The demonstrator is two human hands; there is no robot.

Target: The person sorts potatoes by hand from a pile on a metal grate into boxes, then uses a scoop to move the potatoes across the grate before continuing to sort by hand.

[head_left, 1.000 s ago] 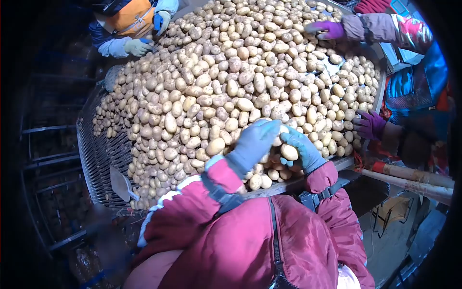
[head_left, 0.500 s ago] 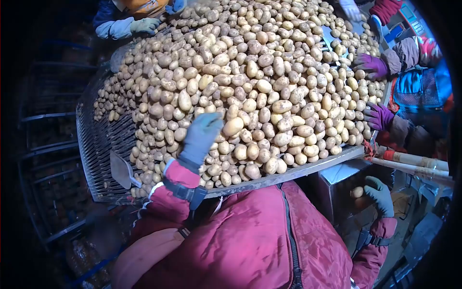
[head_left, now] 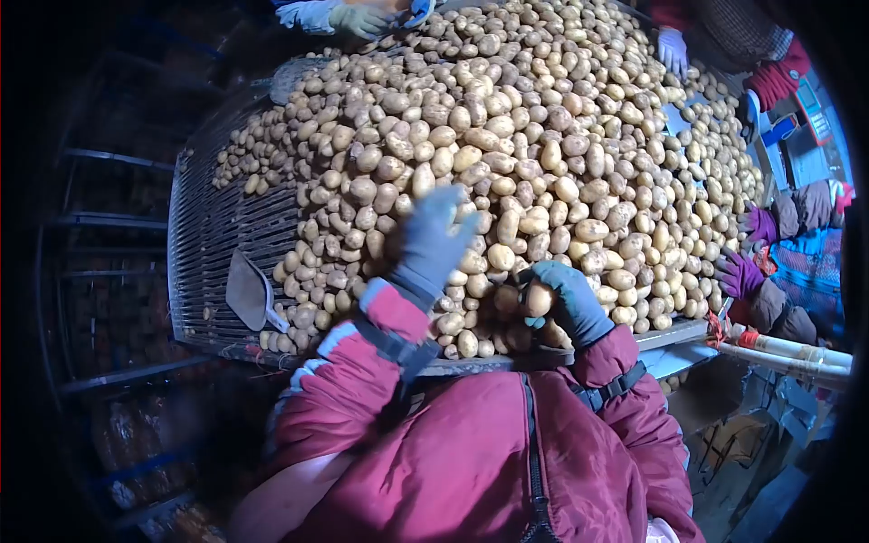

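Note:
A large heap of potatoes covers most of a slatted metal table. Above the heap's near middle is my left hand in a grey-blue glove, fingers spread and slightly blurred, with nothing seen in it. To its right, near the front edge, my right hand in a grey-green glove has its fingers curled round a potato. Another potato touches that one on its left side.
A scoop lies on the slats at the left. Gloved hands of other people are at the far edge, the far right and the right side. Taped poles jut out at the right.
My right hand has come up from beside the box at the lower right to the heap's front edge. My left hand has shifted slightly right, its fingers more spread. The view has shifted.

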